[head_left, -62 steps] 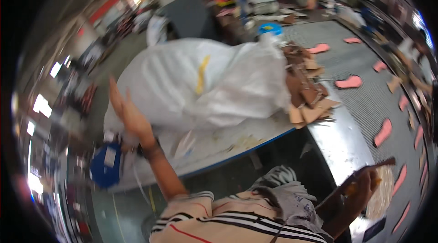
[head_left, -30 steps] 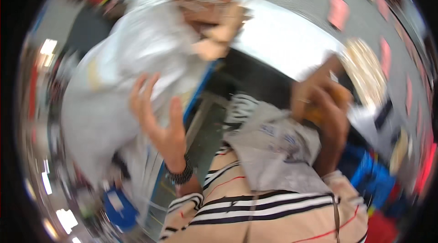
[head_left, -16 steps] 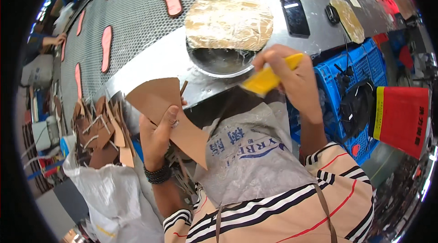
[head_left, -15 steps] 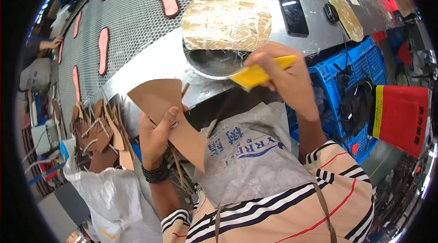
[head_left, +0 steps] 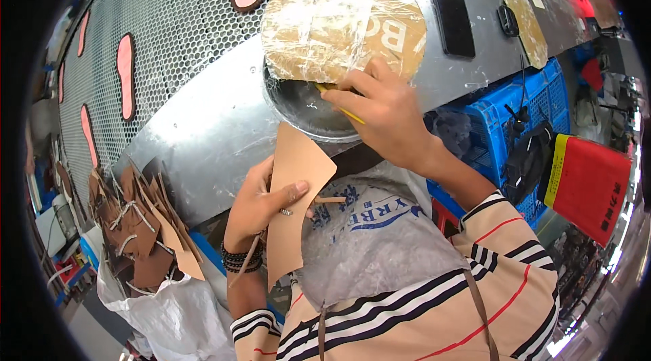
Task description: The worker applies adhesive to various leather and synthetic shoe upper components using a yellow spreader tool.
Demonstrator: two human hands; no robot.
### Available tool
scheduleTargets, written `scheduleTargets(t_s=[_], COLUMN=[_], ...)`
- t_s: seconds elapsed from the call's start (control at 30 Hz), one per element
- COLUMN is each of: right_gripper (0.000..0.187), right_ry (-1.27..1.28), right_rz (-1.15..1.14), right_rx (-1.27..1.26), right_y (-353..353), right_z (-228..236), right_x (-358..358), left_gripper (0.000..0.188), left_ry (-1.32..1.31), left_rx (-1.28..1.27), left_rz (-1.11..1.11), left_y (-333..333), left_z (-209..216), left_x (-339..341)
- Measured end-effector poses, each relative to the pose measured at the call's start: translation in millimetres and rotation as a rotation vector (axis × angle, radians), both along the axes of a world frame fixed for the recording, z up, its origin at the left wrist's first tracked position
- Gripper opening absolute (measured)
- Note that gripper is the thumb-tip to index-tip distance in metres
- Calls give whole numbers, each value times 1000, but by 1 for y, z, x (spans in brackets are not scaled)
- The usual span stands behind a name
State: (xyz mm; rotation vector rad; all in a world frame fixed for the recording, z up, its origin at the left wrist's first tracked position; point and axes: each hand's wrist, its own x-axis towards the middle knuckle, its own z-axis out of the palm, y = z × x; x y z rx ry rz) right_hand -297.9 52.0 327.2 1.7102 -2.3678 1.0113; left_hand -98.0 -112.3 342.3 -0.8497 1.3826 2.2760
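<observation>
My left hand [head_left: 256, 208] grips a flat tan sheet piece [head_left: 304, 157], wide at the top and narrowing below, with the thumb pressed on its face. A thin brown strip [head_left: 332, 199] pokes out behind that piece. In my right hand [head_left: 388, 111] is a yellow scraper [head_left: 351, 116], seen nearly edge-on. The scraper reaches over the mouth of a round metal pot [head_left: 291, 105] set in the metal table; its tip is partly hidden by my fingers. A round cardboard cover [head_left: 319, 12], wrapped in clear tape, lies over the pot's far part.
Beyond the metal table [head_left: 196, 141], a mesh conveyor [head_left: 180, 35] carries pink shoe-sole-shaped pieces [head_left: 126, 76]. A black phone [head_left: 453, 21] lies to the right. A blue crate [head_left: 480, 127] and red package [head_left: 591, 188] stand at the right. Brown scraps [head_left: 144, 225] fill a white sack [head_left: 178, 317].
My right hand has brought the scraper left to the pot's mouth and turned it edge-on. My left hand has tilted the tan piece more upright and moved it right. The whole view has shifted slightly.
</observation>
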Motion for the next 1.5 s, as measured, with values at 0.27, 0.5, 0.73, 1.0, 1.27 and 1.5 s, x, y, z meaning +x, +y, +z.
scheduleTargets(t_s=[0.27, 0.5, 0.73, 1.0, 1.27, 1.5], right_gripper=[17, 21, 21, 14, 13, 13], right_ry=[-150, -299, -309, -352, -96, -355], right_rz=[78, 230, 412, 581, 119, 113], right_rx=[9, -137, -70, 39, -74, -151], right_y=[2, -3, -6, 3, -12, -12], right_z=[10, 57, 51, 71, 4, 33], right_x=[-4, -8, -9, -24, -5, 13], left_gripper=[50, 64, 68, 60, 44, 42], left_ry=[-45, -17, 83, 190, 216, 150], left_rx=[148, 220, 140, 17, -448, -524], left_rz=[-10, 52, 124, 284, 628, 695], left_y=[-1, 4, 6, 16, 28, 30], left_z=[0, 10, 10, 5, 1, -9], left_x=[3, 7, 14, 22, 2, 0])
